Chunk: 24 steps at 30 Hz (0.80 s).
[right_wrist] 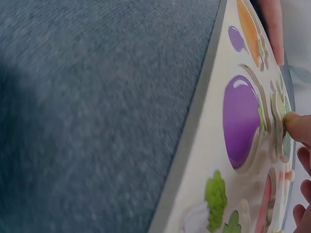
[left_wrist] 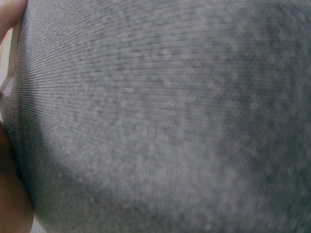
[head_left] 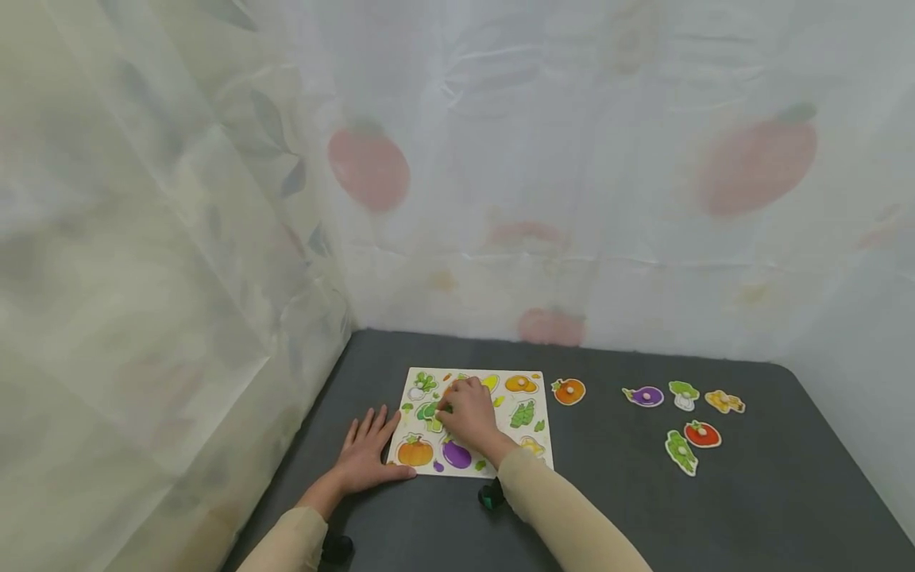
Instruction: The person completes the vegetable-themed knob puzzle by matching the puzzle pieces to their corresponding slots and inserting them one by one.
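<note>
A white vegetable puzzle board lies on the dark table. My left hand rests palm down at its left side, fingers straight and spread, the thumb along the board's near left corner. Over the middle of the board, my right hand pinches a green broccoli piece with thumb and fingertips. In the right wrist view the thumb sits right at this piece, which lies at its recess, while the other fingers curl beside it. A purple eggplant picture shows in the recess nearer the edge.
Right of the board lies a pumpkin piece. Farther right are an eggplant piece, a leafy white-stemmed piece, a yellow piece, a tomato piece and a green piece. A pale curtain hangs behind the table.
</note>
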### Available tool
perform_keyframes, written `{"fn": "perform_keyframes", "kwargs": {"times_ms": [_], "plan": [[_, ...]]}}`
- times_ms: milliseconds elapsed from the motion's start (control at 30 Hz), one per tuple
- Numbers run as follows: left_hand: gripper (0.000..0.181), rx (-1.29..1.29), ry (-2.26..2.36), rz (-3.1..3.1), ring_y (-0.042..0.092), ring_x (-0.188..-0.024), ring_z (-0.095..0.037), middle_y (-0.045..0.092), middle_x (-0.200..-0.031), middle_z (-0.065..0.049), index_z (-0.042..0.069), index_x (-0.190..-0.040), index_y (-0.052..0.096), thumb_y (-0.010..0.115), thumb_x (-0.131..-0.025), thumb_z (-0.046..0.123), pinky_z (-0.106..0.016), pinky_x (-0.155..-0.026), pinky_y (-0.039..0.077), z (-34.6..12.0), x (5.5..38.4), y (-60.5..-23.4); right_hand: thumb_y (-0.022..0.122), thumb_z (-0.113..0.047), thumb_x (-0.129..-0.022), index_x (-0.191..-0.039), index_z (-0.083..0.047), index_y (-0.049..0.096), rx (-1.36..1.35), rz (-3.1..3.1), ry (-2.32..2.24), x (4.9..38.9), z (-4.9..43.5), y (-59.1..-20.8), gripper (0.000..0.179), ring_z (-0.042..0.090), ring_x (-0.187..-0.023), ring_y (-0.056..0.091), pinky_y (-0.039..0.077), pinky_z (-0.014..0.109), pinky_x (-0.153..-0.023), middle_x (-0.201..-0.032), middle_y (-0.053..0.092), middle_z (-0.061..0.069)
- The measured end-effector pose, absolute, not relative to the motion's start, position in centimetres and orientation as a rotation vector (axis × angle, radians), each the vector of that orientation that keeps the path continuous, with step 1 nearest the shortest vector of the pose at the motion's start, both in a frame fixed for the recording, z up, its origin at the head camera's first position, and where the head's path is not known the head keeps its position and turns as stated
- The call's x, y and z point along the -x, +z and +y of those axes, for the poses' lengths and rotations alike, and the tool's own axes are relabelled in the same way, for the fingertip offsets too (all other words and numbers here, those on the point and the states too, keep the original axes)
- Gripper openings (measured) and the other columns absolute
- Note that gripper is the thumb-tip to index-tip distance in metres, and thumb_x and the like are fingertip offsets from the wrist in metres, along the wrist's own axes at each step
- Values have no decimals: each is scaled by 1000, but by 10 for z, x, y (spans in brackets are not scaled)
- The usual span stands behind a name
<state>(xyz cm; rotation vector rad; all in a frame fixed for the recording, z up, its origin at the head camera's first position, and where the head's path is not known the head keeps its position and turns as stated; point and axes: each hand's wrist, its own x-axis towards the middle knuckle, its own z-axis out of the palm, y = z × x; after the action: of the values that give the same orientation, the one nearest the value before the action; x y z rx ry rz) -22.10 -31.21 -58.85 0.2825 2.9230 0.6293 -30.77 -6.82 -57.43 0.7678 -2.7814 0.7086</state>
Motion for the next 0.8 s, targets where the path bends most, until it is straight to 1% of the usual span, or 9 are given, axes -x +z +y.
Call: {"fn": "perform_keyframes", "kwargs": {"times_ms": [133,267,433,533,800], "plan": [[116,-313,677,2949,5,-154,-47,16,-168,-23,13,-164,26,72,-78,74,-66,-119,-2,-312,220,-588,78,-37,-90,-89,-29,82,-744,-2762,740,306,-71,-577,9,21,-109,51,42,43,-95,-107,65,-7],[115,-331,734,2962,6,-153,-48,17,-167,-25,11,-163,28,75,-77,72,-66,-118,-3,-313,218,-590,78,-36,-91,-89,-27,82,-716,-2767,767,305,-75,-577,10,21,-108,50,41,43,-95,-106,65,-6],[115,-329,739,2960,3,-154,-47,15,-168,-23,14,-164,26,73,-78,74,-65,-118,-5,-314,218,-592,79,-37,-90,-90,-28,83,-696,-2764,767,304,-80,-578,9,20,-106,50,41,44,-95,-104,64,-6],[117,-327,702,2963,2,-154,-45,13,-169,-21,15,-165,23,69,-78,78,-65,-119,-5,-314,219,-595,79,-37,-90,-91,-29,83,-698,-2762,760,304,-82,-579,9,20,-107,50,40,44,-97,-105,64,-6],[114,-351,757,2966,4,-153,-47,15,-168,-24,14,-164,26,72,-78,74,-66,-118,-5,-313,218,-593,80,-36,-90,-90,-28,83,-700,-2741,739,304,-85,-578,9,21,-107,50,41,46,-95,-104,65,-4]]}}
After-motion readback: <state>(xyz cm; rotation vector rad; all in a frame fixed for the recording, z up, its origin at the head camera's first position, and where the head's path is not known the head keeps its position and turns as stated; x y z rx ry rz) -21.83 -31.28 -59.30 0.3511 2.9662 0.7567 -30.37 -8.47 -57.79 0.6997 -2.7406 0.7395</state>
